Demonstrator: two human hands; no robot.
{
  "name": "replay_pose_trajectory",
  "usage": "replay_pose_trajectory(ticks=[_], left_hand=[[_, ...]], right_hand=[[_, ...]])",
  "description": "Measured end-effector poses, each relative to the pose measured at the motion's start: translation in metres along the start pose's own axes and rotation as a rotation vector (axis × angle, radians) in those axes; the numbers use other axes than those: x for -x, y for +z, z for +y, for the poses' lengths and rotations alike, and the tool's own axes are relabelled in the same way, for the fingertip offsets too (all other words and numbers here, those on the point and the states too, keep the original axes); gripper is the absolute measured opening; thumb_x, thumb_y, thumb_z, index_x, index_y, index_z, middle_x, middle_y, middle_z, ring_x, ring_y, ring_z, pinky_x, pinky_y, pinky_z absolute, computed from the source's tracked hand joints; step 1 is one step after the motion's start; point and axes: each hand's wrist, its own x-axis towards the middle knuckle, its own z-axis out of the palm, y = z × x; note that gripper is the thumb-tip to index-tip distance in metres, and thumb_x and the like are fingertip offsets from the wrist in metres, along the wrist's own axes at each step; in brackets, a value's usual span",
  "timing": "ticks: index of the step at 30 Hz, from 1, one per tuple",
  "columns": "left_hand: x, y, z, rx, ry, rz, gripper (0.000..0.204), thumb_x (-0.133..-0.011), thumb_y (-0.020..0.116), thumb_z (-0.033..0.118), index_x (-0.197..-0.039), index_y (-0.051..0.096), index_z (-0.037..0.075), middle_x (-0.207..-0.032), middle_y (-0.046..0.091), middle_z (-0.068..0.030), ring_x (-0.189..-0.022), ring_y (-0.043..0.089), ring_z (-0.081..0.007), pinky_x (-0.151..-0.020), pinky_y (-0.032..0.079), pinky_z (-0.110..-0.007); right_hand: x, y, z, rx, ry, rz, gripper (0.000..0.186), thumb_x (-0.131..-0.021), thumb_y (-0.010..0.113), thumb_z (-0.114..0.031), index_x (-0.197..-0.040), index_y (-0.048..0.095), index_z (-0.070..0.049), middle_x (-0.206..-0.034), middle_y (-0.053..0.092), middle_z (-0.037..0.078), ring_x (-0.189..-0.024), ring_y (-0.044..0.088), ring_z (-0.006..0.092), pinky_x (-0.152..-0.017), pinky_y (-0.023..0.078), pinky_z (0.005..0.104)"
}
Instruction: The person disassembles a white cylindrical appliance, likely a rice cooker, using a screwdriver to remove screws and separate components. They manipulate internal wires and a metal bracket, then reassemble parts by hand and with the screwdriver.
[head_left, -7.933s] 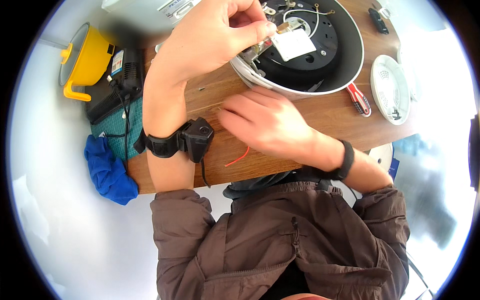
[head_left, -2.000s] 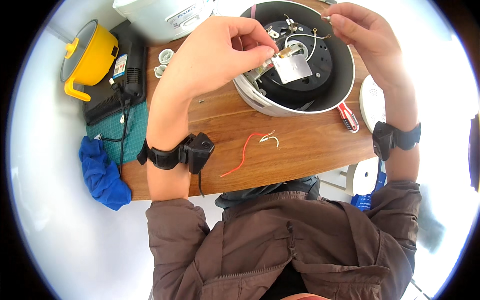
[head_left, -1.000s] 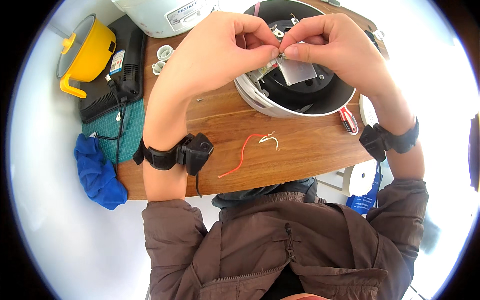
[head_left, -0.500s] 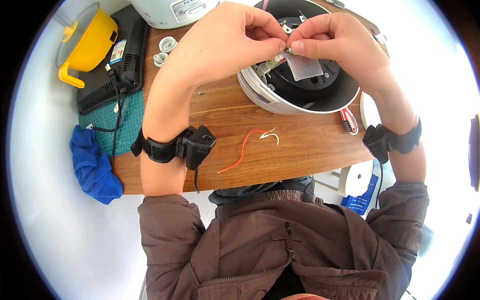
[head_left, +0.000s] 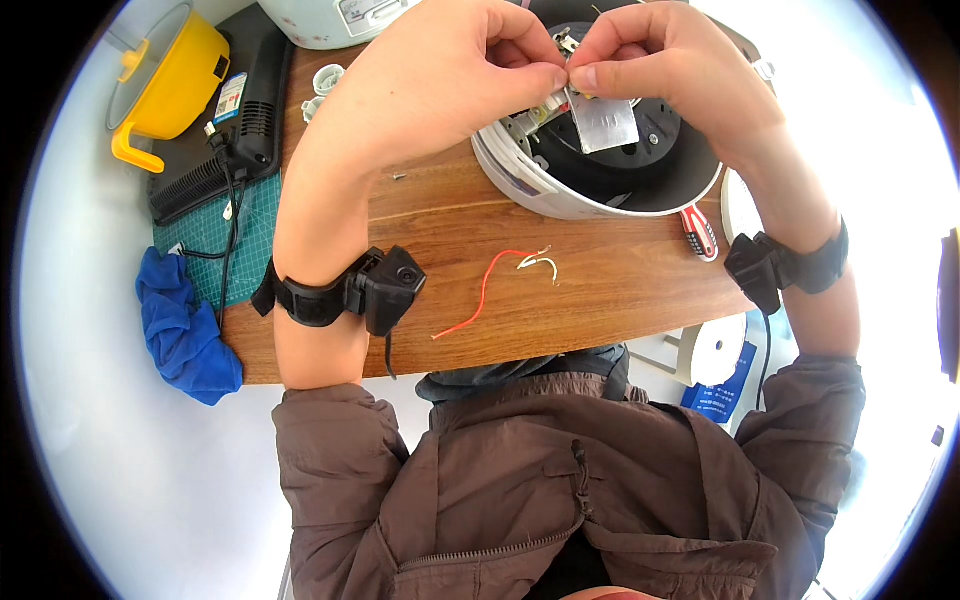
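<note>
Both hands meet over a white round appliance housing (head_left: 540, 195) with a black interior. My left hand (head_left: 490, 65) pinches thumb against fingers, and its fingertips touch those of my right hand (head_left: 640, 50), which pinches too. Whatever lies between the fingertips is too small and covered to name. Just below them is a flat metal plate (head_left: 606, 124) inside the housing, beside a bracket with small electrical parts (head_left: 535, 122). A red wire (head_left: 484, 290) and a short white wire (head_left: 546, 264) lie on the wooden table in front of the housing.
A red-and-black screwdriver handle (head_left: 699, 234) pokes out by the housing's right side. At left are a yellow pot (head_left: 180, 90), a black appliance base (head_left: 225, 160), a green cutting mat (head_left: 260, 225) and a blue cloth (head_left: 185, 325). A white spool (head_left: 715, 352) sits below the table edge.
Both hands have shifted slightly upward in the picture, still pinching together. The metal plate under them has tilted a little and looks brighter.
</note>
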Motion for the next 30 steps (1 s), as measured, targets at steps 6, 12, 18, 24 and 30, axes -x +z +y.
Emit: replay_pose_trajectory(ticks=[6, 12, 18, 24, 30], left_hand=[[0.004, 0.007, 0.006, -0.097, 0.068, 0.043, 0.014, -0.093, 0.072, 0.009, -0.100, 0.072, -0.003, -0.085, 0.074, -0.0077, -0.078, 0.066, -0.0114, -0.072, 0.053, -0.026], [-0.004, 0.002, -0.006, -0.058, 0.012, 0.031, 0.013, -0.094, 0.072, 0.009, -0.101, 0.072, -0.002, -0.086, 0.073, -0.0070, -0.079, 0.066, -0.0111, -0.072, 0.053, -0.026], [-0.007, 0.002, -0.003, -0.007, -0.032, 0.018, 0.013, -0.093, 0.072, 0.007, -0.103, 0.072, -0.002, -0.087, 0.073, -0.0065, -0.079, 0.065, -0.0104, -0.072, 0.053, -0.025], [-0.009, -0.002, -0.015, 0.131, 0.050, -0.044, 0.012, -0.092, 0.072, 0.003, -0.103, 0.073, -0.003, -0.089, 0.074, -0.0059, -0.081, 0.066, -0.0101, -0.074, 0.053, -0.024], [-0.013, 0.001, -0.016, 0.164, 0.007, -0.013, 0.011, -0.089, 0.074, -0.001, -0.100, 0.073, -0.004, -0.088, 0.075, -0.0068, -0.081, 0.068, -0.0105, -0.074, 0.053, -0.023]], right_hand=[[0.002, -0.002, 0.017, -0.118, -0.037, -0.018, 0.008, -0.088, 0.076, -0.003, -0.095, 0.076, 0.001, -0.087, 0.074, 0.006, -0.080, 0.067, 0.0103, -0.075, 0.054, 0.0227], [-0.001, 0.001, 0.015, -0.097, -0.079, -0.055, 0.009, -0.091, 0.075, -0.005, -0.098, 0.073, 0.000, -0.087, 0.072, 0.004, -0.079, 0.064, 0.0086, -0.072, 0.052, 0.0217], [0.003, -0.002, 0.019, -0.079, -0.128, -0.041, 0.012, -0.088, 0.078, -0.004, -0.096, 0.069, -0.003, -0.076, 0.064, -0.003, -0.069, 0.057, 0.0040, -0.061, 0.045, 0.0189], [0.005, 0.001, 0.021, -0.043, -0.221, 0.064, 0.020, -0.086, 0.082, -0.006, -0.092, 0.063, -0.006, -0.071, 0.059, -0.005, -0.064, 0.052, 0.0028, -0.057, 0.042, 0.0180], [0.006, 0.002, 0.021, -0.138, -0.109, 0.066, 0.023, -0.085, 0.083, -0.006, -0.089, 0.061, -0.007, -0.073, 0.059, -0.005, -0.067, 0.053, 0.0031, -0.058, 0.042, 0.0178]])
